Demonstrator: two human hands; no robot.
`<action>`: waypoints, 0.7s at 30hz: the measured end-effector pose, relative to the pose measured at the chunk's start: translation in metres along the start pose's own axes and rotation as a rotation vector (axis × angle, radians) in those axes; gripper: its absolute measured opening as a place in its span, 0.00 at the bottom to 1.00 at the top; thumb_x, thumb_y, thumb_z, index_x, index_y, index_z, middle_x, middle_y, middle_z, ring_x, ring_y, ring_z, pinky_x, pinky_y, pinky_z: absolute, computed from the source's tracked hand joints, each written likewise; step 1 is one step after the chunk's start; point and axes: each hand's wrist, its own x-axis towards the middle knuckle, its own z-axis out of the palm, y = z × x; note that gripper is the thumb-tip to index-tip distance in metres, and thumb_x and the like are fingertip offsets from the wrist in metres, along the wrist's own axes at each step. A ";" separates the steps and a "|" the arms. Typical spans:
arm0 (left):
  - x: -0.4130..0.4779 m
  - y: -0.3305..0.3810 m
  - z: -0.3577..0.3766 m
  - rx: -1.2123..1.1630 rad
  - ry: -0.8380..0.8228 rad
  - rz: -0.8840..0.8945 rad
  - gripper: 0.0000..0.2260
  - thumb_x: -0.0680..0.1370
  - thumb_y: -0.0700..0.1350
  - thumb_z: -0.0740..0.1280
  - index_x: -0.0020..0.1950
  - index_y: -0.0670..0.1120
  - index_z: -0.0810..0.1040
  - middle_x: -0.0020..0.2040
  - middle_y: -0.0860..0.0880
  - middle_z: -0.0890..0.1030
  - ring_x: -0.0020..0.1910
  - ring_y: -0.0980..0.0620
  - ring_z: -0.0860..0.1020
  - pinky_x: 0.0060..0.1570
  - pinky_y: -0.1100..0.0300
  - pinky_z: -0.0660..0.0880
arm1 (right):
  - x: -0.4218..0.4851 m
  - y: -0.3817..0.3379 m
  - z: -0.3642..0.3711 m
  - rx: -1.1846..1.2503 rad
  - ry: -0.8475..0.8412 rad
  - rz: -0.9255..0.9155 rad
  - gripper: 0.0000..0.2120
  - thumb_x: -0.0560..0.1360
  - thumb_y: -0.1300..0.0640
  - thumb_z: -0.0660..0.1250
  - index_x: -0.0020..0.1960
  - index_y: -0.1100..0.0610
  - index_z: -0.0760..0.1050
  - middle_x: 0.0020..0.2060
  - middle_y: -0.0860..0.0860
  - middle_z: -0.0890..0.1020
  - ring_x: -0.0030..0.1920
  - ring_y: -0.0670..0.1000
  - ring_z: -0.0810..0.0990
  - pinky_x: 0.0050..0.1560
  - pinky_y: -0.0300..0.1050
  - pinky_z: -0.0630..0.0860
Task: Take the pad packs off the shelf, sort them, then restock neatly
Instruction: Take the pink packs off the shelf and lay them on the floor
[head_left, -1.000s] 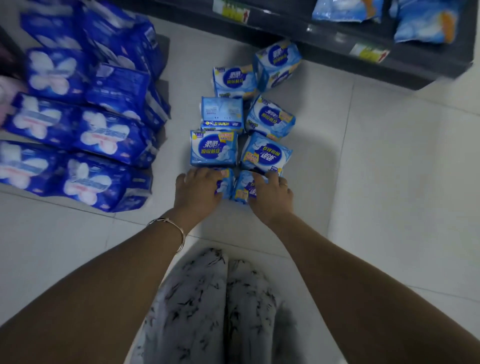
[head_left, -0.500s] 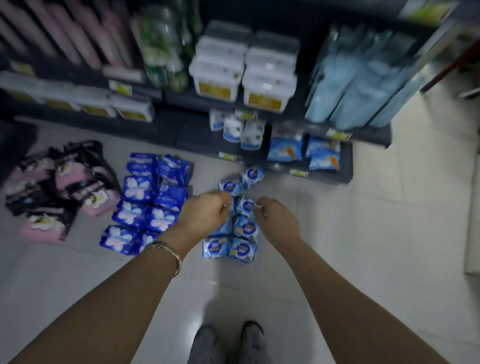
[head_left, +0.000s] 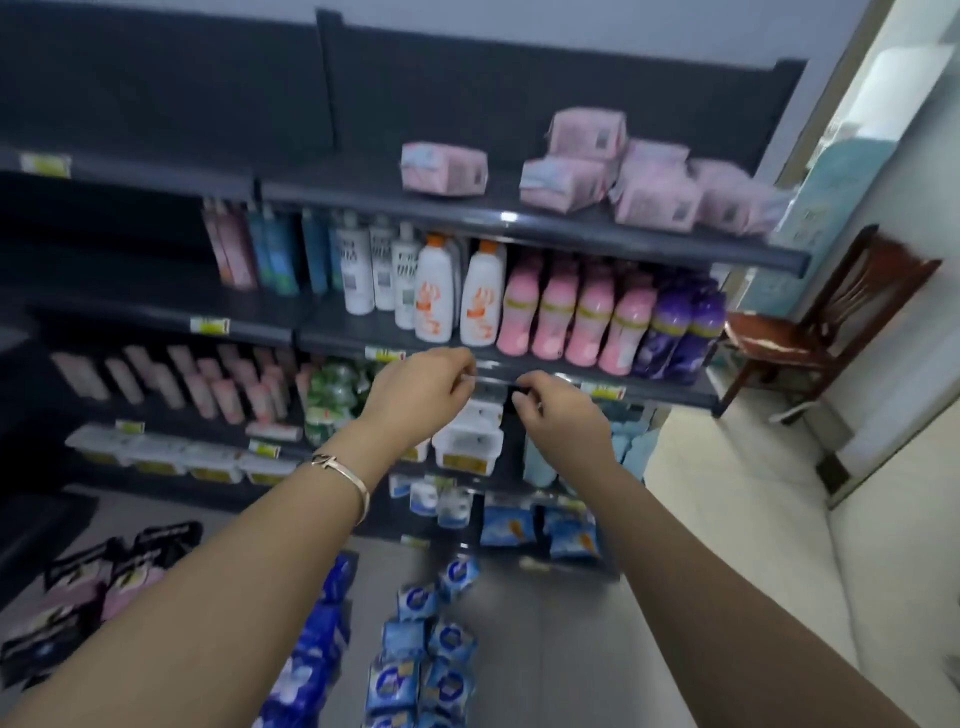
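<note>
Several pink pad packs lie loosely on the dark top shelf at the upper right. My left hand and my right hand are raised side by side in front of the middle shelves, well below those packs. Both have loosely curled fingers and hold nothing. On the floor below, small blue pad packs lie in two rows. Larger dark blue packs sit to their left, and black-and-pink packs lie further left.
Bottles fill the shelf behind my hands. White tubs stand one shelf lower, and light blue packs sit on the bottom shelf. A wooden chair stands right of the shelving. Bare tiled floor lies to the right.
My hands have left the blue packs on the floor and risen, empty, to the middle shelves. The view has swung up from the floor to the whole shelving unit.
</note>
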 end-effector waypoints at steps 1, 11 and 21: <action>0.005 0.006 -0.009 0.012 0.020 0.016 0.08 0.80 0.48 0.59 0.56 0.50 0.74 0.52 0.52 0.79 0.48 0.50 0.77 0.39 0.57 0.70 | 0.004 -0.003 -0.014 -0.012 0.016 -0.019 0.16 0.81 0.50 0.57 0.65 0.55 0.72 0.56 0.52 0.79 0.55 0.55 0.77 0.44 0.47 0.72; 0.072 0.019 -0.070 0.038 0.091 0.050 0.09 0.80 0.49 0.58 0.59 0.52 0.73 0.45 0.56 0.75 0.44 0.52 0.74 0.35 0.59 0.66 | 0.071 -0.026 -0.092 -0.085 0.192 -0.095 0.15 0.80 0.49 0.58 0.63 0.51 0.73 0.55 0.50 0.79 0.55 0.54 0.78 0.47 0.47 0.75; 0.183 -0.011 -0.101 0.056 0.186 0.129 0.11 0.79 0.49 0.60 0.60 0.52 0.73 0.54 0.55 0.79 0.53 0.51 0.76 0.46 0.57 0.72 | 0.177 -0.038 -0.127 -0.155 0.289 -0.137 0.15 0.79 0.50 0.58 0.64 0.50 0.72 0.56 0.49 0.80 0.56 0.54 0.77 0.50 0.49 0.74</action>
